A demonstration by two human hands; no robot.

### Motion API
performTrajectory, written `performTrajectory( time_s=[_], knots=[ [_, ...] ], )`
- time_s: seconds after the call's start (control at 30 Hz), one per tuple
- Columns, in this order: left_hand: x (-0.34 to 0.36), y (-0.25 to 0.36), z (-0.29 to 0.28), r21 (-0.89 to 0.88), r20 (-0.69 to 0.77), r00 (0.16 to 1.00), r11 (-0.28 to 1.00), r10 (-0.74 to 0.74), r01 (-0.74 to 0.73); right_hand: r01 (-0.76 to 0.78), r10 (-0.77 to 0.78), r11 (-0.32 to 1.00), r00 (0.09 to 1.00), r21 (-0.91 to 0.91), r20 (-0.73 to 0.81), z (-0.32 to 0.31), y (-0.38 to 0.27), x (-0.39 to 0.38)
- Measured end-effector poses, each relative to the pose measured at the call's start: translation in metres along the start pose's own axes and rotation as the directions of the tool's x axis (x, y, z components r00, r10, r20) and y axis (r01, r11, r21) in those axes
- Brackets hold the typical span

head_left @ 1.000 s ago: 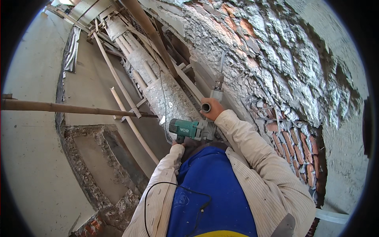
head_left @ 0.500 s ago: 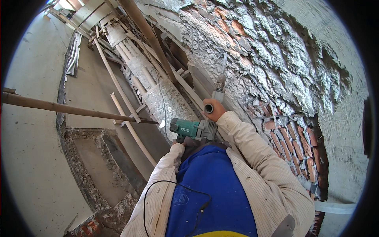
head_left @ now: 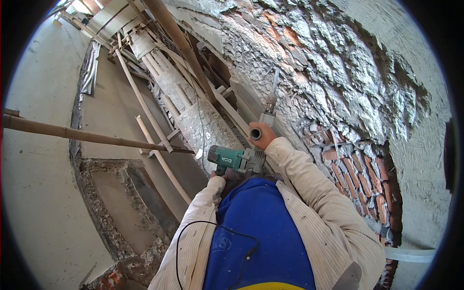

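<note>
A green and grey demolition hammer (head_left: 231, 158) lies across the front of my body, its chisel bit (head_left: 275, 81) pointing up and away at the rough broken wall (head_left: 319, 58). My right hand (head_left: 263, 137) is wrapped round the side handle (head_left: 255, 134), whose round open end faces me. Low on the hammer's rear end, my left hand (head_left: 216, 175) grips it by the rear handle, with most of its fingers hidden behind the motor housing and my sleeve. The bit's tip is against or just in front of the chipped surface; I cannot tell which.
Bamboo poles (head_left: 92, 134) cross at the left, with a thicker one (head_left: 181, 43) overhead. Dusty, rubble-strewn scaffold boards (head_left: 208, 121) run below. Exposed bricks (head_left: 360, 181) show at right. A black cord (head_left: 200, 222) loops over my blue shirt.
</note>
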State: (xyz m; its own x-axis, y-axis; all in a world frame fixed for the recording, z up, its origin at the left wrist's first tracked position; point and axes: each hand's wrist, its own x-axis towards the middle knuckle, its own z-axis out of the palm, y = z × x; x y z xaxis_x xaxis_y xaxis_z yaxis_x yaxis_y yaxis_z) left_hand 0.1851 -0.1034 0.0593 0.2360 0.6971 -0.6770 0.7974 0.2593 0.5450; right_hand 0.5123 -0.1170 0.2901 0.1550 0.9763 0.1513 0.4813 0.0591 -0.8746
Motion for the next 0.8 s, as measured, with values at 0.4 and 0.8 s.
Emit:
performTrajectory(
  time_s=[0.4, 0.8],
  knots=[
    [-0.013, 0.039, -0.01, 0.042, 0.02, 0.997, 0.996, -0.08, 0.079, 0.055, -0.055, 0.998, 0.998, -0.01, -0.025, -0.006, 0.007, 0.01],
    [0.009, 0.018, -0.001, -0.083, 0.027, 0.994, 0.991, -0.103, 0.105, 0.055, -0.055, 0.998, 0.998, 0.01, 0.002, -0.006, 0.008, 0.014]
  ],
)
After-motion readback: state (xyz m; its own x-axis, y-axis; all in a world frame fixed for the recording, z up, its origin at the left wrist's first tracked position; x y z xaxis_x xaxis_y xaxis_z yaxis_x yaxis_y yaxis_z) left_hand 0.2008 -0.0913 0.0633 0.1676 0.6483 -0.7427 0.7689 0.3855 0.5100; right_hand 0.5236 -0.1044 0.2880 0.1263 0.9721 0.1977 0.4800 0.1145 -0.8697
